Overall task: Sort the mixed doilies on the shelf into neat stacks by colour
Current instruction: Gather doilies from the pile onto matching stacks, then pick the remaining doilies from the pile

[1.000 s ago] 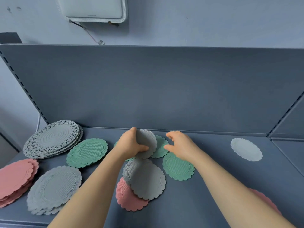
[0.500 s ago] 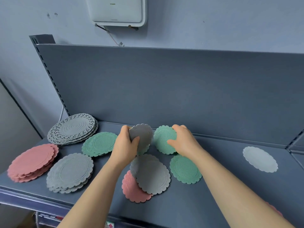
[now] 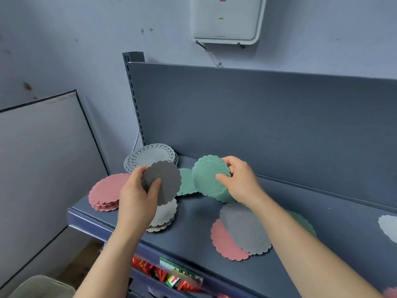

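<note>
Grey doily (image 3: pixel 164 181) pinched in left hand (image 3: pixel 139 195), green doily (image 3: pixel 209 178) gripped in right hand (image 3: pixel 241 181).

Light's soft and even, bluish cast, no glare. You get faint shadows on the shelf (image 3: pixel 193 220) under the left hand (image 3: pixel 137 196). Wide-angle bends the shelf back panel (image 3: pixel 268 117) toward the edges. Bottom edge is smeared; the red packets (image 3: pixel 171 278) are blurred.

2 hands (image 3: pixel 137 196); perhaps 4 stacks (image 3: pixel 107 192); 2 held doilies (image 3: pixel 163 181).
</note>
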`<state>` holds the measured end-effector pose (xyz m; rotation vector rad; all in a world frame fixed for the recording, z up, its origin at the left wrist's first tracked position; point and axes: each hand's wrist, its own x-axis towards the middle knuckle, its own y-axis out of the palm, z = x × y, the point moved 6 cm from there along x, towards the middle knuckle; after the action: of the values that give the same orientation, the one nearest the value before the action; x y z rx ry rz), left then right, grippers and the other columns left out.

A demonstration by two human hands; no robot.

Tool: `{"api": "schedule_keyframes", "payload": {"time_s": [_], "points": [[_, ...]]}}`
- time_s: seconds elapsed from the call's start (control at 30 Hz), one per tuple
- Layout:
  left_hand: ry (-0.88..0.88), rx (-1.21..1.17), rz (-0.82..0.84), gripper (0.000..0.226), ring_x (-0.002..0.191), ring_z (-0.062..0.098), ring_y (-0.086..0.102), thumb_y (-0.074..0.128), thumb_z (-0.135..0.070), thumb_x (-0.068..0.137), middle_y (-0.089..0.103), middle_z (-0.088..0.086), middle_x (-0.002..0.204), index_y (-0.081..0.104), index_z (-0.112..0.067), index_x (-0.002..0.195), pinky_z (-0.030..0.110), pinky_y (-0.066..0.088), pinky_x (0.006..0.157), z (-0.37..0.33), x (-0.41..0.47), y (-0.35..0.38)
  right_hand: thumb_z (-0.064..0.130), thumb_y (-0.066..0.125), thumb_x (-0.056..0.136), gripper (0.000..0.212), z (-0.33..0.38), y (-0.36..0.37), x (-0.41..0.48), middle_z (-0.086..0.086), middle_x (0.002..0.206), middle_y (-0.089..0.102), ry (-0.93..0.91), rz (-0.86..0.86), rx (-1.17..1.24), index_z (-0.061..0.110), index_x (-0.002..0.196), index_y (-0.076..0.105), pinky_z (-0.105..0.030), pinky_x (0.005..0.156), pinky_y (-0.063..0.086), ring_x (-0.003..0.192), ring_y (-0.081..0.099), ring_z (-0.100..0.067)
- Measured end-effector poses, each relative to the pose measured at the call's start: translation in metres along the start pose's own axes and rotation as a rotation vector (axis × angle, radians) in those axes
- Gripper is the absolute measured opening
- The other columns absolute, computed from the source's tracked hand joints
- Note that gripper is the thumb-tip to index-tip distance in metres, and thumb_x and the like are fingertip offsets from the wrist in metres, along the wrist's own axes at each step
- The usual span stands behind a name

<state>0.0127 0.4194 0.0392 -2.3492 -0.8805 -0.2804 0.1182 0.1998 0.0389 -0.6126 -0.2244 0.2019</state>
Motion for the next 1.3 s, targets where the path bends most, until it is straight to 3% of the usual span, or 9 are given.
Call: {"api": "schedule_keyframes", "payload": {"time_s": [0.13,0.3,0.4,0.53,0.63,0.87,1.03,1.2,1.3], "points": [[-0.075,0.006,0.007,0.035,0.066,0.014,0.058,0.063,-0.018,0.088,0.062,-0.002,0.089,0.051,-0.02,0.121,0.023,0.046,0.057,0.025,0.01,-0.031,0.012,0.059,0.087,0.028,0.016,0.05,0.02,0.006,0.111,0.064,-0.02,0.063,-0.024,0.022,0.113,0.056,-0.037,0.087,0.051,0.098,0.062,-0.02],[-0.142,0.013,0.082,0.035,0.069,0.0,0.052,0.061,-0.021,0.089,0.052,-0.014,0.086,0.049,-0.02,0.122,0.017,0.042,0.055,0.043,0.024,-0.046,0.01,0.055,0.091,0.044,0.026,0.088,0.046,-0.002,0.136,0.052,0.001,0.101,-0.188,0.019,0.133,0.046,-0.031,0.096,0.04,0.121,0.05,-0.022],[-0.116,0.062,0.18,0.034,0.072,-0.009,0.048,0.061,-0.021,0.09,0.051,-0.017,0.092,0.049,-0.02,0.122,0.008,0.039,0.059,0.049,0.028,-0.041,0.012,0.058,0.089,0.05,0.02,0.099,0.052,-0.011,0.134,0.047,0.041,0.129,-0.336,0.016,0.137,0.043,-0.034,0.096,0.04,0.12,0.048,-0.028],[-0.068,0.099,0.389,0.04,0.097,0.007,0.049,0.061,-0.025,0.09,0.055,-0.008,0.116,0.047,-0.022,0.127,0.022,0.038,0.081,0.056,0.029,-0.021,0.025,0.066,0.086,0.056,0.016,0.096,0.05,-0.009,0.128,0.041,0.031,0.044,-0.48,0.015,0.136,0.044,-0.035,0.099,0.038,0.12,0.042,-0.028],[-0.003,0.181,0.485,0.045,0.096,0.008,0.047,0.062,-0.024,0.089,0.056,-0.006,0.115,0.047,-0.023,0.132,0.02,0.033,0.08,0.058,0.029,-0.006,0.027,0.065,0.086,0.05,0.017,0.094,0.045,-0.006,0.128,0.043,0.007,0.021,-0.53,0.017,0.133,0.048,-0.033,0.1,0.036,0.12,0.039,-0.026],[0.266,0.404,0.527,0.055,0.12,0.021,0.045,0.064,-0.024,0.086,0.044,0.001,0.135,0.044,-0.019,0.138,0.028,0.035,0.101,0.059,0.028,0.013,0.026,0.063,0.088,0.046,0.015,0.082,0.014,-0.003,0.131,0.049,0.016,-0.002,-0.505,0.018,0.132,0.051,-0.03,0.099,0.036,0.123,0.043,-0.022],[0.438,0.51,0.462,0.048,0.109,0.027,0.049,0.061,-0.016,0.084,0.055,0.002,0.125,0.053,-0.019,0.131,0.033,0.04,0.092,0.042,0.022,0.018,0.025,0.063,0.088,0.041,0.014,0.06,-0.014,0.002,0.129,0.054,0.03,-0.047,-0.496,0.02,0.128,0.055,-0.029,0.094,0.038,0.119,0.05,-0.02],[0.423,0.22,0.481,0.025,0.103,0.024,0.054,0.058,-0.017,0.088,0.063,0.001,0.108,0.065,-0.017,0.113,0.033,0.044,0.086,0.009,-0.001,0.04,0.021,0.063,0.088,0.038,-0.007,0.011,-0.056,0.003,0.126,0.058,0.119,-0.139,-0.482,0.017,0.126,0.057,-0.029,0.095,0.041,0.115,0.055,-0.016],[0.416,0.114,0.57,0.025,0.1,0.02,0.055,0.06,-0.024,0.089,0.061,0.001,0.106,0.065,-0.016,0.112,0.029,0.045,0.083,-0.011,-0.023,0.065,0.021,0.061,0.09,0.036,-0.026,-0.016,-0.084,0.004,0.126,0.058,0.2,-0.184,-0.488,0.019,0.126,0.057,-0.026,0.092,0.041,0.114,0.055,-0.014]]}}
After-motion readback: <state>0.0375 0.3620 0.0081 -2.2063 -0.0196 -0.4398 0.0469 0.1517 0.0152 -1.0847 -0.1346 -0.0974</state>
